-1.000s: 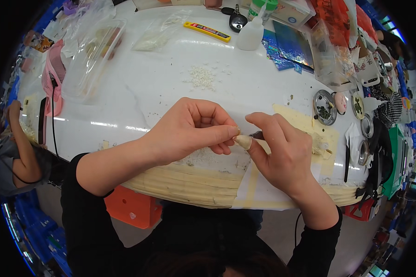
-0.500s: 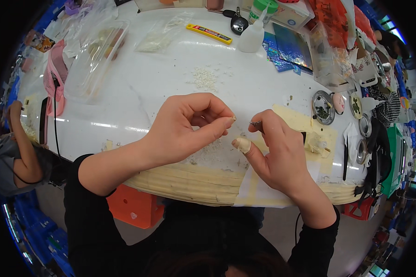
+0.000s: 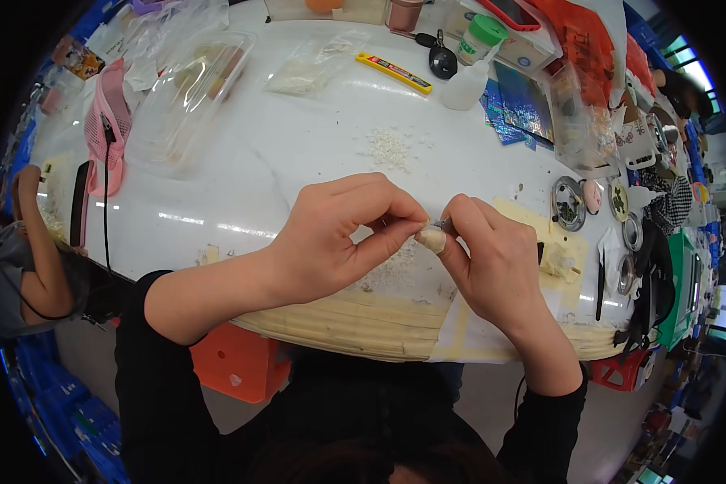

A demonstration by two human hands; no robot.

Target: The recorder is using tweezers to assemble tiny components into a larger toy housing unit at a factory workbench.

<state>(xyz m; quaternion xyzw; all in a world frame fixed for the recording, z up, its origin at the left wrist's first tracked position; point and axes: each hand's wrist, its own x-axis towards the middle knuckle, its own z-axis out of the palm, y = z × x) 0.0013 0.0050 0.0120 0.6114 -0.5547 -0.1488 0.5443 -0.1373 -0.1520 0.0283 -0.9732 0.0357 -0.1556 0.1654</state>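
Together, the left hand (image 3: 339, 234) and the right hand (image 3: 492, 258) pinch a small pale piece (image 3: 432, 239) between their fingertips, just above the near edge of the white table (image 3: 298, 153). A thin metal tip, perhaps tweezers (image 3: 441, 223), shows at the right fingers.

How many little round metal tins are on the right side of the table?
4, as far as I can tell: a tin with dark bits, a pink-topped one beside it, one further right, and an open ring-like one below. Clutter may hide more.
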